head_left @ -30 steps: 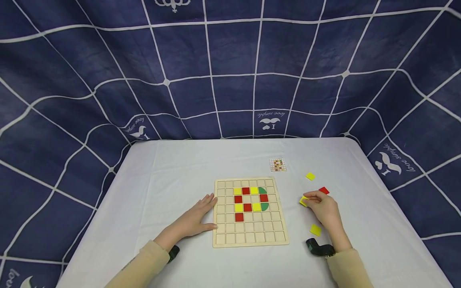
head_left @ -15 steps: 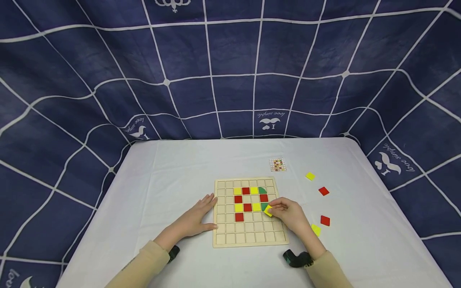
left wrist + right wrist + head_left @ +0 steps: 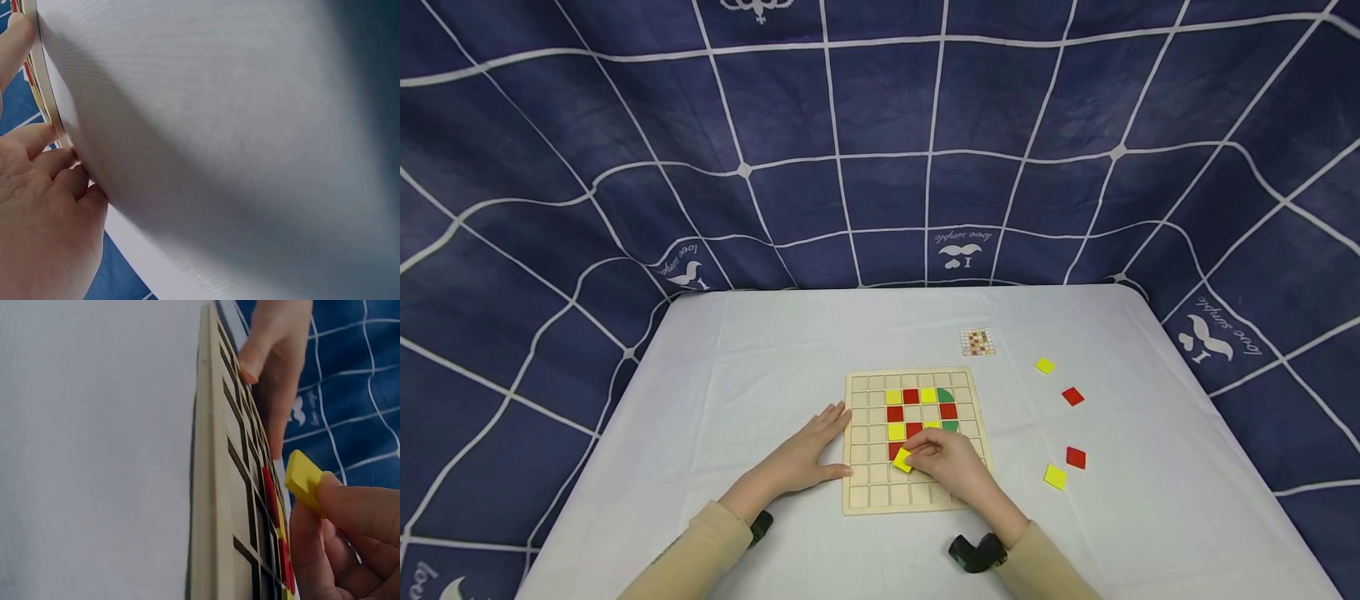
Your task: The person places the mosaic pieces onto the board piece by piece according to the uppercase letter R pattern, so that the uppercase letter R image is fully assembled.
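A pale wooden grid board lies on the table, with red, yellow and green tiles set in several of its squares. My right hand pinches a yellow square tile between thumb and fingers, over the board just below the lowest red tile. In the right wrist view the yellow tile is tilted and stands off the board's face. My left hand lies at the board's left edge, fingers spread and fingertips at the rim. The left wrist view shows the left hand against the board's side.
Right of the board lie loose tiles: a yellow one, a red one, another red one and another yellow one. A small patterned card sits behind the board. A blue checked curtain surrounds the white table.
My right hand has carried the yellow tile from the loose tiles leftward, across the board's right side to its middle. The left hand has stayed in place.
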Motion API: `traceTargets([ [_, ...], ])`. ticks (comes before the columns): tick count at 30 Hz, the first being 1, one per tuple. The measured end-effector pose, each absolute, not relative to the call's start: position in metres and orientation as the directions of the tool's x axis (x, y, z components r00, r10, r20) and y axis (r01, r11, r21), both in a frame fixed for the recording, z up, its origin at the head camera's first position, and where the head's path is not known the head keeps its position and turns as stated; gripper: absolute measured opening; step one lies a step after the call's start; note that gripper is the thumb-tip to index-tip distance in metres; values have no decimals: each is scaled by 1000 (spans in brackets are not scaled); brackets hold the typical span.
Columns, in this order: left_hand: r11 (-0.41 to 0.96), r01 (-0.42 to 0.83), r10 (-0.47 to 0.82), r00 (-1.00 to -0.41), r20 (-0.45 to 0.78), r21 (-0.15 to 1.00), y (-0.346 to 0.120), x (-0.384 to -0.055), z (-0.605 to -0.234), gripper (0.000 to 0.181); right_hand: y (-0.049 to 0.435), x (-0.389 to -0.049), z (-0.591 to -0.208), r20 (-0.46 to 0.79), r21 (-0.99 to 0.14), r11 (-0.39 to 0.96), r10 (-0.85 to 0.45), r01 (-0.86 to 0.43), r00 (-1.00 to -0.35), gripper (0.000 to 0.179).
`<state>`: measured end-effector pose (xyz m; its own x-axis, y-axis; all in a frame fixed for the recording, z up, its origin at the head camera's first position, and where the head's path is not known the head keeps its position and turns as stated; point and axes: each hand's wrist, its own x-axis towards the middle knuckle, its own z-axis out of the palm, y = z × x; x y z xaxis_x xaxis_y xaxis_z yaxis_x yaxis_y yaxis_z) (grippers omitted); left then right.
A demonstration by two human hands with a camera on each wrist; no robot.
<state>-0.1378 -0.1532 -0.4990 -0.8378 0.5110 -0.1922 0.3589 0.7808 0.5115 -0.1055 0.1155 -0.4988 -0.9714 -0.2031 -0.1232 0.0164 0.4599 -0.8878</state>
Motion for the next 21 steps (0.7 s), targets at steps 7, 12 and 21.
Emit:
traceTargets([
  [7,778,369,516,-837,-183,508,-155,-138,-499,92,106,-103,-499,-82,-820,564,-288,-100,-954,6],
  [12,785,366,511,-838,-189,500,-155,-138,-499,92,102,-104,-498,-34,-773,609,-322,-179,-946,5],
  [21,774,368,519,-834,-184,515,-154,-139,-499,92,100,-104,-498,28,-729,636,-341,-252,-940,6],
])
